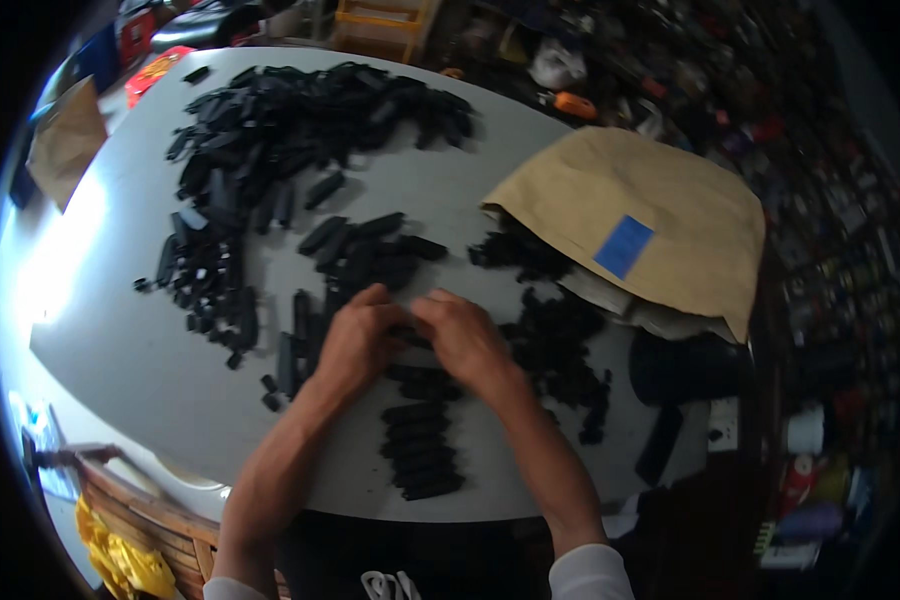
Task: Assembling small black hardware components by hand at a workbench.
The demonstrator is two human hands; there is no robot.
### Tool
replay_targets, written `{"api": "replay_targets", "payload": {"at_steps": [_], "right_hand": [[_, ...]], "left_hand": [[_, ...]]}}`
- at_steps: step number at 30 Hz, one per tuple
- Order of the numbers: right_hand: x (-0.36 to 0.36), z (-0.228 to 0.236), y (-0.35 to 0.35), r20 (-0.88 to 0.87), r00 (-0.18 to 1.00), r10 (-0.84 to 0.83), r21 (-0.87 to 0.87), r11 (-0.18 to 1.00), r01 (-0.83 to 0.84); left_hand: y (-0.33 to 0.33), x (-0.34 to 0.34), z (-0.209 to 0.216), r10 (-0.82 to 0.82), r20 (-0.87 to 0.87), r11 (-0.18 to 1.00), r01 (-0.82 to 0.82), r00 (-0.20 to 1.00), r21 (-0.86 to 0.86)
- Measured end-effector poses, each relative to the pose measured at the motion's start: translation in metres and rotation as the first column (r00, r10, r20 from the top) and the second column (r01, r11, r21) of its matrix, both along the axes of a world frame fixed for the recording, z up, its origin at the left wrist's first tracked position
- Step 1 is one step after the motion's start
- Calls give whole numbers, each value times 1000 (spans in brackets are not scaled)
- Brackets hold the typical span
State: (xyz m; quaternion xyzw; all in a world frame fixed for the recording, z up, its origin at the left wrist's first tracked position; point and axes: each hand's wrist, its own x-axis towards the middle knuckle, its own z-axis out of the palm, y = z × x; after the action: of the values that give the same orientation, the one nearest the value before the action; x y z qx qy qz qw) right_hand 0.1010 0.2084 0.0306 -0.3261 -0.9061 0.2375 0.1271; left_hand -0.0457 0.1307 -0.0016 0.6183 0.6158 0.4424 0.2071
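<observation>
My left hand [363, 338] and my right hand [460, 335] meet over the middle of the white table [370, 180], fingers curled inward with the tips close together. What they hold is mostly hidden behind the fingers and blurred. Just below them, a neat column of long black plastic pieces [420, 450] lies side by side near the table's front edge. A loose group of similar black pieces [365, 250] sits right beyond my fingertips. More upright-lying black pieces [292, 345] are left of my left hand. Small jagged black parts [560, 340] spread to the right of my right hand.
A big heap of black pieces [260, 130] covers the far left of the table. At the right lies a tan paper sack [640, 210] with a blue patch, black parts at its mouth. A wooden chair [150, 510] with a yellow bag [120, 550] stands front left.
</observation>
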Motion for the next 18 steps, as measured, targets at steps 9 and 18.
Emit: {"api": "replay_targets", "payload": {"at_steps": [9,18], "right_hand": [[20,-15,-13,-161,987,-1,273,961,46],[204,1,-59,-24,715,-699,233,692,684]], "left_hand": [[6,11,6,-13,-41,1000,13,999,-14],[2,3,6,-59,-93,997,54,994,-58]]}}
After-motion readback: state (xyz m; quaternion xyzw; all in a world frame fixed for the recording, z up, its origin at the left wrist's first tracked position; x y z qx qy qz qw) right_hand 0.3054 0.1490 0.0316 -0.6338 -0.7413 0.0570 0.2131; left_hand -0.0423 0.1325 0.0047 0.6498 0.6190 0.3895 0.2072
